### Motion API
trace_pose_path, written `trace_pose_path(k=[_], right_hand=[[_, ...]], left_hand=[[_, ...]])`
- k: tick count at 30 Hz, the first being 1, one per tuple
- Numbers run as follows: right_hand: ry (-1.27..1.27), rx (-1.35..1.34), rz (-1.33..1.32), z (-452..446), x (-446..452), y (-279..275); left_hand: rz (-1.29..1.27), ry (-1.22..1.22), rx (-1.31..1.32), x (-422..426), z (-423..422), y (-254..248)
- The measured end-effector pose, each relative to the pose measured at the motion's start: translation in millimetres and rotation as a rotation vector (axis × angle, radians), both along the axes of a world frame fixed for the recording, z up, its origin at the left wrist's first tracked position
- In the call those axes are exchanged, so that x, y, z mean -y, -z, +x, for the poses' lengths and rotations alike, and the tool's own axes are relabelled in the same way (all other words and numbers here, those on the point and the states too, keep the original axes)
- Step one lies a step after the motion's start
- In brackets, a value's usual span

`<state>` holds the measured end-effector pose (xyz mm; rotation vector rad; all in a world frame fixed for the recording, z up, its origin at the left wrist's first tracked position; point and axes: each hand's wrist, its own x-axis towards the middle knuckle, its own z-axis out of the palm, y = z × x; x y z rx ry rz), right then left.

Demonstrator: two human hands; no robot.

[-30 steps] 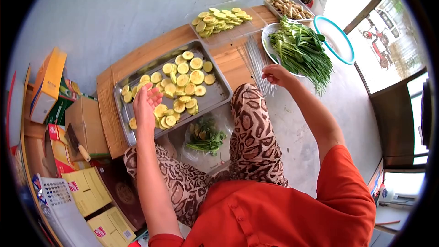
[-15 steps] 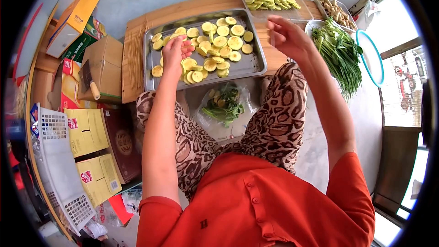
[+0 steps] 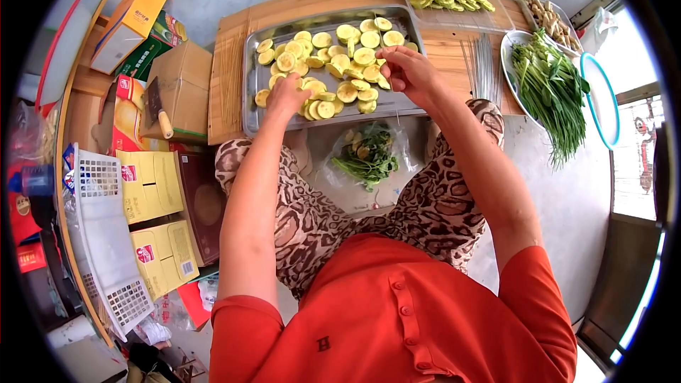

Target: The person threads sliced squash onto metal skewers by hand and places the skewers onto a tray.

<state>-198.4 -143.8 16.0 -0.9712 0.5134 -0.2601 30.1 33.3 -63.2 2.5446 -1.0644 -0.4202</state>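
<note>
Round yellow-green zucchini slices (image 3: 365, 56) lie scattered and overlapping in a metal tray (image 3: 254, 117) on the wooden table. My left hand (image 3: 286, 96) is low over the tray's near left part, its fingers bunched against the slices; whether one is in them is hidden. Above the right side of the tray is my right hand (image 3: 413, 76), thumb and fingers pinched together. A thin skewer, only faintly visible, seems to hang down from that pinch. Right of the tray, a row of thin metal skewers (image 3: 485, 67) rests on the tabletop.
A clear plastic container (image 3: 468, 21) with more slices stands at the back right. Beside it are a bowl of leafy greens (image 3: 550, 89) and a box of ginger-like roots (image 3: 547, 21). Cartons (image 3: 177, 81) and a cleaver (image 3: 157, 106) are at left; a bag of trimmings (image 3: 365, 156) sits below.
My right hand has come left and down from beside the tray to over the slices, fingers now pinched. My left hand has lowered onto the slices. The view has shifted slightly.
</note>
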Motion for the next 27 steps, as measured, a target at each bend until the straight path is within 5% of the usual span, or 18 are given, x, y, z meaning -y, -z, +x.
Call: trace_pose_path(k=[5, 9, 15, 19, 25, 27], right_hand=[[-0.035, -0.028, -0.076, -2.7, -8.8, -3.7], [-0.059, -0.042, -0.105, -6.7, -11.4, -3.3], [-0.074, -0.008, -0.151, -10.3, -16.4, -2.4], [-0.103, -0.002, -0.218, -7.2, -23.3, -2.8], [-0.156, -0.056, -0.302, -2.9, -39.5, -6.3], [-0.173, -0.032, -0.306, -1.5, -43.2, -6.4]], left_hand=[[0.218, 0.072, 0.039, 1.5, -3.5, 12.6], [0.148, 0.007, -0.074, 5.6, 7.0, 15.0], [-0.821, -0.23, -1.223, 5.1, -3.6, -27.1], [-1.049, -0.344, -1.511, 4.0, -3.8, -51.3], [-1.174, -0.247, -1.553, 0.3, 4.2, -47.9], [-1.136, -0.259, -1.322, 1.1, 3.5, -47.9]])
